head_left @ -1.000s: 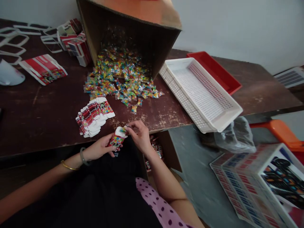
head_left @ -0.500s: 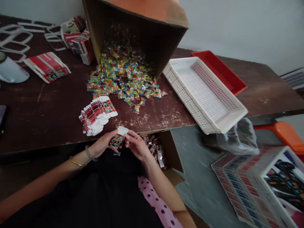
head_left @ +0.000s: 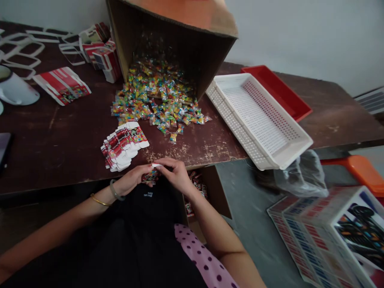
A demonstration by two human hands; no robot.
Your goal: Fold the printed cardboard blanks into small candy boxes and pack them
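Just over the table's front edge, my left hand point(head_left: 132, 181) is closed around a small printed candy box point(head_left: 151, 175), dark with bright dots. My right hand point(head_left: 175, 174) pinches the box's white top flap, which is folded down toward the opening. Beyond my left hand lies a fanned stack of flat cartons point(head_left: 124, 146), red and white. Clear-wrapped multicoloured candies point(head_left: 162, 96) spill from a large cardboard box point(head_left: 177, 20) tipped on its side. Below my right hand, a lower carton point(head_left: 214, 188) holds several small packed boxes, partly hidden by my forearm.
A white perforated basket point(head_left: 261, 116) juts past the table edge, with a red tray point(head_left: 279, 92) behind it. To the left stand a white mug point(head_left: 19, 88) and a red-and-white carton point(head_left: 63, 85). A plastic crate point(head_left: 318, 228) and an orange stool point(head_left: 364, 172) are at lower right.
The box's white flap stood up before and is now folded over. My right hand has moved up over the top of the box. My left hand has hardly moved.
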